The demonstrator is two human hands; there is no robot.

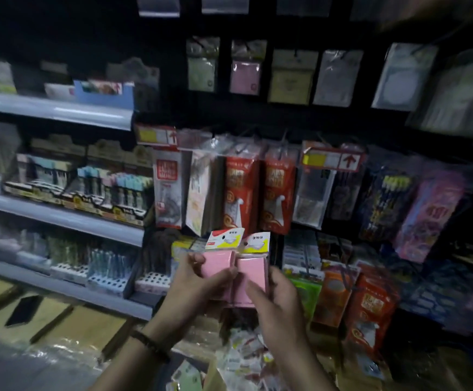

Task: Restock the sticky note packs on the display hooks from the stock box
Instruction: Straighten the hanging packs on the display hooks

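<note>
At lower centre of the frame, I had my left hand (201,280) pinching one pink pack (219,262), thumb on its face, and my right hand (279,301) curled round a second pack (255,273) touching it. Both sat below the red packets (242,190); spare packs (246,354) lay bottom centre.

Grey shelf rail (60,218) at left, lined with display boxes of pens (88,190). Red hanging packs (241,190) mid-rack, near a price tag with a red arrow (332,160). Pink patterned pack (430,213) far right. Blue cardboard tray (102,100) on the upper left shelf.
</note>
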